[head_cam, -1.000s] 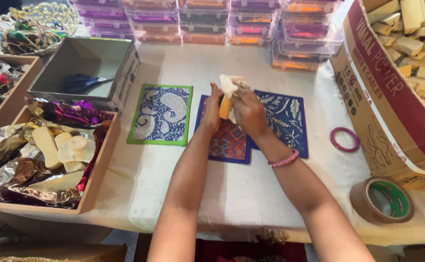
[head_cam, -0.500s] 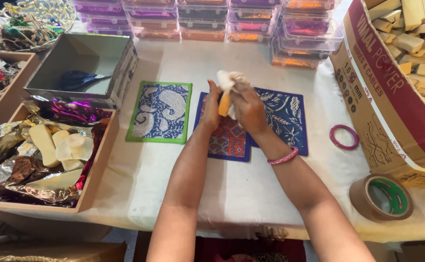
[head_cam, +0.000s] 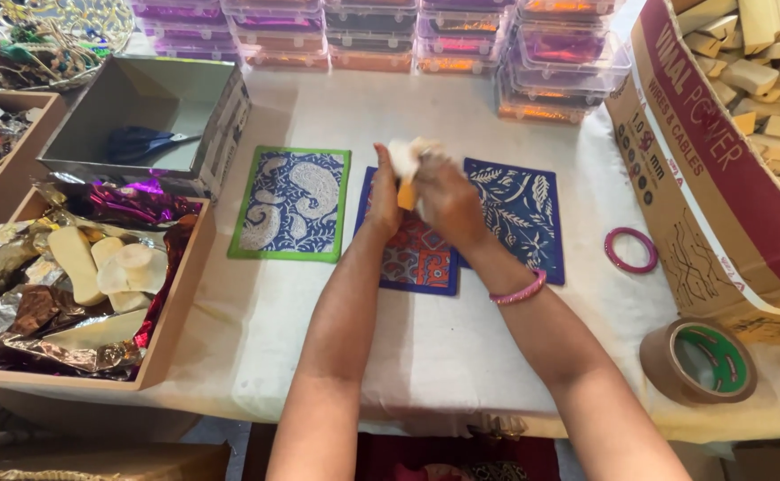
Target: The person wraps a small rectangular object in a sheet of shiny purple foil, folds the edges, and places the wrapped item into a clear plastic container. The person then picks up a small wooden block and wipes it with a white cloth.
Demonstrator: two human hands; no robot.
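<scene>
A green-bordered mat is printed with white paisley on blue, a second mat with pale leaves on dark blue, and a third with red and blue motifs inside a blue edge. An orange piece and a whitish cloth are seen at the hands. A pink bangle, a pink ring, brown tape with a green core and a white tablecloth are also seen.

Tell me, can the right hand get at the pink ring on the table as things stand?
Probably yes, once it lets go. The right hand and the left hand together hold a small orange piece with pale wrapping. The pink ring lies alone on the white cloth to its right, with nothing between them.
</scene>
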